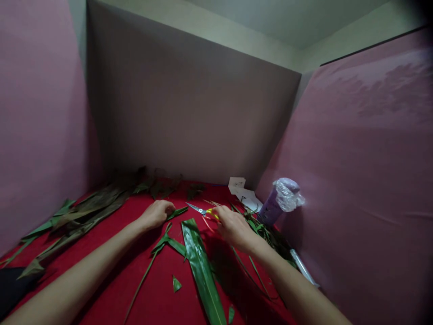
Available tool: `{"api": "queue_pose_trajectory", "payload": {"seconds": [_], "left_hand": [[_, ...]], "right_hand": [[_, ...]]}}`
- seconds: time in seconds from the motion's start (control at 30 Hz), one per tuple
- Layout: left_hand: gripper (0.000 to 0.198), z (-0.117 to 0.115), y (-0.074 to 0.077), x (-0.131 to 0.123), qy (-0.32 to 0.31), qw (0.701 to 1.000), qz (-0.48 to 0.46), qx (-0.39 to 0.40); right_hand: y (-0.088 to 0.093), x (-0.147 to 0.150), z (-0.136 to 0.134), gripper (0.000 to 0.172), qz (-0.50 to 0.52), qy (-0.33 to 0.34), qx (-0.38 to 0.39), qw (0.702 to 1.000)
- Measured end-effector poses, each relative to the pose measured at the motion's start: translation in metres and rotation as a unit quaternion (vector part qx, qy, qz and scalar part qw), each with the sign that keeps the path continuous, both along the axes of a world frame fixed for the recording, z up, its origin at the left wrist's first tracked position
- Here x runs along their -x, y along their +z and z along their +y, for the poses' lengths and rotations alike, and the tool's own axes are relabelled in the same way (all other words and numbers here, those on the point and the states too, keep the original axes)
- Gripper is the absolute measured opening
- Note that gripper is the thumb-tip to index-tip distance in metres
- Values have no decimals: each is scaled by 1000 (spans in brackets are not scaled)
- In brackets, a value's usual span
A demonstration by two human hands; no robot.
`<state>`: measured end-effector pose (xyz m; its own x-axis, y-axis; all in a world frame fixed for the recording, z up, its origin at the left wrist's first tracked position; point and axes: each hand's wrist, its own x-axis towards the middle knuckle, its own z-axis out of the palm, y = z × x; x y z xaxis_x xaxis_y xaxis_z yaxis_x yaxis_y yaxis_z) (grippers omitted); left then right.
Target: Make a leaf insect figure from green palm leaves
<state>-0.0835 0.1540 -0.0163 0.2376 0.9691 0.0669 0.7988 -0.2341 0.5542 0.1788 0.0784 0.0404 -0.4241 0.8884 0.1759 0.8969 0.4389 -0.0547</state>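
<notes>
My left hand (158,213) is closed on a short strip of green leaf (177,212), whose free end points right. In my right hand (233,225) is a pair of scissors (200,210) with yellow handles; the blades point left, close to the tip of that strip. A folded leaf piece with a long stem (162,241) lies on the red cloth (152,298) below my left hand. Beside it stretches a broad, glossy green leaf (201,271). A small leaf scrap (176,284) lies nearer to me.
Long dried leaves (91,210) are heaped at the left. To the right stand a purple container (270,210) with crumpled clear plastic (288,195) and a pile of green stems (260,230). White papers (248,197) lie at the back. Pink panels flank the cloth.
</notes>
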Motion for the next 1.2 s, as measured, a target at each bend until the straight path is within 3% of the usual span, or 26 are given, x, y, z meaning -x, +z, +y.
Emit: {"api": "queue_pose_trajectory", "payload": {"seconds": [0.17,0.37,0.57,0.73,0.87,1.03,1.13,1.2], "left_hand": [[24,4,-11,-2,-3,999,0,-42],[2,3,-24,-3,38,992,-20,-116],[10,-1,-25,-7,51,986,-59,-148],[8,-2,-22,-7,57,982,-114,-141],[12,-3,-10,-3,88,972,-175,-129],[20,-9,27,-3,130,955,-241,-118],[18,-27,48,-16,119,950,-277,-84],[19,-49,54,-30,92,949,-302,-26]], "right_hand": [[-22,24,39,33,-10,46,-6,999],[-38,29,60,35,-10,66,-6,998],[-40,32,66,29,9,79,12,997],[-35,25,48,29,61,6,3,998],[-37,15,20,26,102,-57,36,992],[-46,15,-12,30,152,-92,100,979],[-50,25,-23,37,171,-130,110,970],[-53,32,-27,40,187,-155,103,965]]}}
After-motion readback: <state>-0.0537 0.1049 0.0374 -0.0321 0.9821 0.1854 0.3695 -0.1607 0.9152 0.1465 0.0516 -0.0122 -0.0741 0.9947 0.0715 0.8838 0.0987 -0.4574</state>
